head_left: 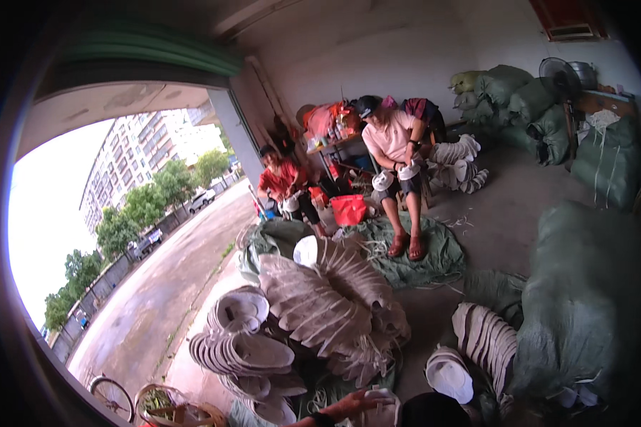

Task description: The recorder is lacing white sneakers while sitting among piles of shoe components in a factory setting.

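At the lower edge my left hand (352,404), with a dark band at its wrist, has its fingers over a pale cup-shaped piece (386,411); the frame cuts off most of this piece. My right hand does not show. A dark rounded shape (431,410) lies just right of the piece, too dim to name. Beyond my hand, a big heap of nested, greyish-white shell-like pieces (313,302) spreads over green sheeting. Left of it stands a nested stack of similar pieces (242,352). To the right is another curved stack (486,341), with one pale piece (450,377) facing up.
Two people sit beyond the heap, one in pink (392,139), one in red (285,181), both handling white pieces. A red bag (349,210) stands between them. Large green sacks (580,299) line the right side. An open doorway borders the left; a basket (174,406) sits there.
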`<state>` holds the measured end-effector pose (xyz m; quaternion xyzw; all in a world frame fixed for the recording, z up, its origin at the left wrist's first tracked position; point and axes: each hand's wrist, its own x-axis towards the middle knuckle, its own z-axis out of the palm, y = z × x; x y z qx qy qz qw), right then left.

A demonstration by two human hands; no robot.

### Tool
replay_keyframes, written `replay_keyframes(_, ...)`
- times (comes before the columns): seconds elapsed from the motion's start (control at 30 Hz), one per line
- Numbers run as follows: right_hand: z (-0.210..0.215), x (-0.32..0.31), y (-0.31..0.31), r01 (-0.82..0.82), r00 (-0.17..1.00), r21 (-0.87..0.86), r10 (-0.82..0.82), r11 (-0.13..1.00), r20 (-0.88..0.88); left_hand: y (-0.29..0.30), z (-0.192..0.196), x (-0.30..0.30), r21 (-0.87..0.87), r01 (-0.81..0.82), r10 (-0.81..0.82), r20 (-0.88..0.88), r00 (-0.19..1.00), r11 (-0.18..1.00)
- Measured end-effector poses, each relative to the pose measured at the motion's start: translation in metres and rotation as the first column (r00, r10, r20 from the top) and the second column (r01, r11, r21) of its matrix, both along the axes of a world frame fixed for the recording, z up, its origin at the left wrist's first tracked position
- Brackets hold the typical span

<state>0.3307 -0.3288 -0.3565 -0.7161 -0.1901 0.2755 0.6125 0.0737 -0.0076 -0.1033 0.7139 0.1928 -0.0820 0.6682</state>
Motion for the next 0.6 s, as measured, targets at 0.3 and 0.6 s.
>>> replay_keyframes(0.3, -0.016, -0.039, -0.006, -0.035, 0.999, -0.060, 0.033, 0.998, -0.035, -0.037, 0.063, 0.009, -0.033, -0.195, 0.185, -0.194, 0.963, 0.980)
replay_keyframes(0.6, -0.022, -0.083, -0.029, -0.107, 0.992, -0.173, 0.094, 0.979, -0.079, -0.014, 0.037, 0.003, -0.088, -0.120, 0.101, -0.189, 0.977, 0.989)
